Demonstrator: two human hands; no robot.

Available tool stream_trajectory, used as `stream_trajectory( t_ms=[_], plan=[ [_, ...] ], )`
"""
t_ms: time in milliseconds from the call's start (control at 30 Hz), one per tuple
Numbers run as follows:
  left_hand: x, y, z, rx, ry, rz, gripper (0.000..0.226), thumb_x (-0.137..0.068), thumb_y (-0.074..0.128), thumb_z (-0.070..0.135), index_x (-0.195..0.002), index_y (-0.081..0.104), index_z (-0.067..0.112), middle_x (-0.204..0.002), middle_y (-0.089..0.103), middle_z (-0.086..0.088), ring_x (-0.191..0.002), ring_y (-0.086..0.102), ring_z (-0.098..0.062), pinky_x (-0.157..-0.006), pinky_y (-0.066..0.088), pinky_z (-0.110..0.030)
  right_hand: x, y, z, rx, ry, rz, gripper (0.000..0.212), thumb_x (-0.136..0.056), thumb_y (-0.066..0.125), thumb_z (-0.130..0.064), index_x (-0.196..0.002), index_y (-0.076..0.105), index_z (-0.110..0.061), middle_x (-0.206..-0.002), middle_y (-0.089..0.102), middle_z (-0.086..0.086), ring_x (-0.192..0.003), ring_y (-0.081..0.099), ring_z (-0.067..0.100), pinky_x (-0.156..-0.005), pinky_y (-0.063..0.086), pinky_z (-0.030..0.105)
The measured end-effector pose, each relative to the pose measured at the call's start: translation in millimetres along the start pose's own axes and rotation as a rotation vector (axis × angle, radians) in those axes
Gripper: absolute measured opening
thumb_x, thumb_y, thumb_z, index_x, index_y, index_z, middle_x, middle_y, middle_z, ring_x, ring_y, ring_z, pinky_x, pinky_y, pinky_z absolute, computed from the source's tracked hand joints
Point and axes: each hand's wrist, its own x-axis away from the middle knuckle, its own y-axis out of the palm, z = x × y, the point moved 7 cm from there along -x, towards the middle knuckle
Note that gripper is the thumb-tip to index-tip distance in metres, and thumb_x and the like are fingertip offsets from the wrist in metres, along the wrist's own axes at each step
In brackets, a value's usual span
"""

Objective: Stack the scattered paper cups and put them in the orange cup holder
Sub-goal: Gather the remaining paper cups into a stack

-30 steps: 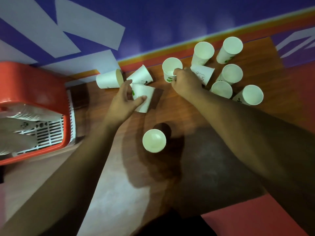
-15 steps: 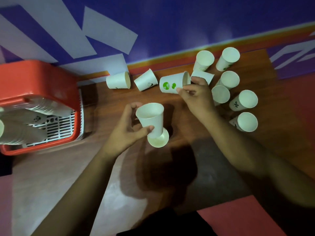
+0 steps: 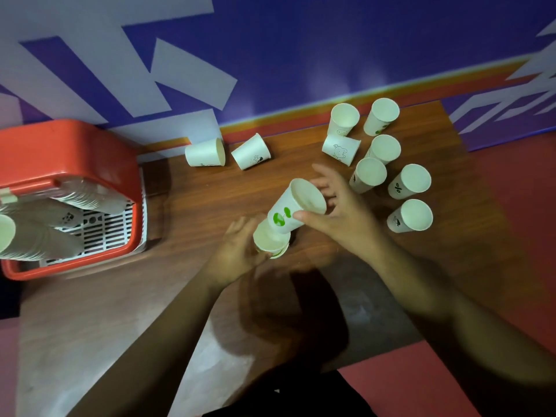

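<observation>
My left hand (image 3: pixel 237 254) grips a short stack of white paper cups (image 3: pixel 269 242) near the table's middle. My right hand (image 3: pixel 343 215) holds a white cup with green dots (image 3: pixel 293 207), tilted, its base entering the top of that stack. Two cups lie on their sides at the back, one (image 3: pixel 205 152) beside the other (image 3: pixel 251 151). Several more cups stand at the back right, such as one (image 3: pixel 410 215) nearest me, and one with a bear drawing (image 3: pixel 341 149) lies tipped. The orange cup holder (image 3: pixel 75 152) sits at the left with long stacks of cups (image 3: pixel 45 218) lying in it.
The wooden table (image 3: pixel 210 194) ends at a blue and white wall behind. Red floor (image 3: pixel 511 206) shows to the right and front right. My shadow falls on the table's near part.
My left hand set its cup into the upright cup near the middle and holds the pair. My right hand carried the green-dotted cup from the back down onto that stack.
</observation>
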Motion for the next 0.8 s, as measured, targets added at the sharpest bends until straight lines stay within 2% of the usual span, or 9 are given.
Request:
stream_trajectory(
  t_ms=[67,167,233,300,433,500,567,700,800],
  plan=[
    [3.7,4.7,-10.5,0.016,-0.036,-0.095,0.08,-0.083,0.081,0.023,-0.152,0.041,0.031,-0.135,0.046,0.009,-0.128,0.038,-0.015,-0.111,0.033,-0.033,4.9,12.5,2.2,0.075,0.009,-0.056,0.092,-0.072,0.084,-0.042,-0.148,0.033,-0.038,-0.134,0.051,-0.02,-0.12,0.05,0.001,-0.102,0.047,0.033],
    [10.2,3.4,-21.1,0.045,-0.073,-0.201,0.083,-0.085,0.08,0.035,-0.153,0.032,0.043,-0.14,0.041,0.014,-0.133,0.03,-0.007,-0.111,0.023,-0.022,8.6,31.2,5.0,0.339,-0.031,-0.104,0.09,-0.072,0.083,-0.046,-0.147,0.035,-0.034,-0.143,0.045,-0.015,-0.127,0.043,0.006,-0.103,0.043,0.03],
    [11.8,-0.5,-25.4,0.049,-0.077,-0.192,0.081,-0.081,0.075,0.049,-0.152,0.036,0.041,-0.144,0.042,0.013,-0.136,0.032,-0.006,-0.115,0.024,-0.022,7.9,40.6,7.8,0.433,-0.09,-0.095,0.087,-0.072,0.084,-0.045,-0.146,0.042,-0.026,-0.145,0.044,-0.011,-0.131,0.04,0.008,-0.106,0.037,0.025],
    [13.0,-1.8,-30.5,0.092,-0.124,-0.198,0.081,-0.079,0.076,0.053,-0.151,0.042,0.038,-0.149,0.045,0.011,-0.14,0.036,-0.007,-0.12,0.029,-0.028,7.8,50.5,13.9,0.451,-0.134,-0.101,0.085,-0.071,0.085,-0.043,-0.144,0.047,-0.02,-0.145,0.046,-0.006,-0.132,0.042,0.012,-0.11,0.035,0.029],
    [17.3,-0.7,-29.9,0.528,-0.261,-0.198,0.077,-0.08,0.084,0.035,-0.148,0.047,0.043,-0.151,0.053,0.009,-0.14,0.048,-0.004,-0.116,0.04,-0.026,9.2,74.0,27.9,0.492,-0.259,-0.126,0.085,-0.065,0.088,-0.04,-0.138,0.053,-0.013,-0.136,0.054,-0.001,-0.126,0.047,0.017,-0.107,0.041,0.037],
    [17.3,1.3,-28.3,0.644,-0.278,-0.169,0.071,-0.085,0.083,0.03,-0.146,0.049,0.04,-0.148,0.057,0.002,-0.137,0.053,-0.01,-0.112,0.046,-0.027,9.5,84.1,34.5,0.484,-0.262,-0.17,0.088,-0.066,0.087,-0.038,-0.143,0.049,-0.017,-0.141,0.053,-0.001,-0.13,0.046,0.018,-0.113,0.033,0.032],
    [17.8,5.3,-25.8,0.66,-0.267,-0.176,0.065,-0.086,0.08,0.024,-0.143,0.053,0.037,-0.143,0.062,-0.001,-0.135,0.057,-0.014,-0.108,0.049,-0.027,11.2,92.5,44.3,0.481,-0.222,-0.224,0.09,-0.071,0.085,-0.037,-0.149,0.042,-0.021,-0.147,0.048,-0.003,-0.136,0.04,0.013,-0.113,0.021,0.018],
    [19.0,12.2,-24.5,0.594,-0.206,-0.189,0.056,-0.089,0.076,0.013,-0.138,0.059,0.035,-0.14,0.064,0.001,-0.132,0.059,-0.017,-0.108,0.048,-0.028,15.9,100.6,69.5,0.334,-0.084,-0.213,0.093,-0.07,0.086,-0.032,-0.15,0.039,-0.024,-0.149,0.046,-0.006,-0.136,0.039,0.01,-0.11,0.02,0.009],
    [18.2,11.4,-25.1,0.589,-0.197,-0.18,0.055,-0.09,0.073,0.002,-0.135,0.059,0.031,-0.139,0.063,0.002,-0.129,0.06,-0.011,-0.103,0.047,-0.019,11.8,99.3,72.0,0.429,-0.153,-0.183,0.097,-0.069,0.082,-0.05,-0.151,0.036,-0.027,-0.153,0.04,-0.01,-0.142,0.033,0.006,-0.118,0.027,0.029]
  ],
)
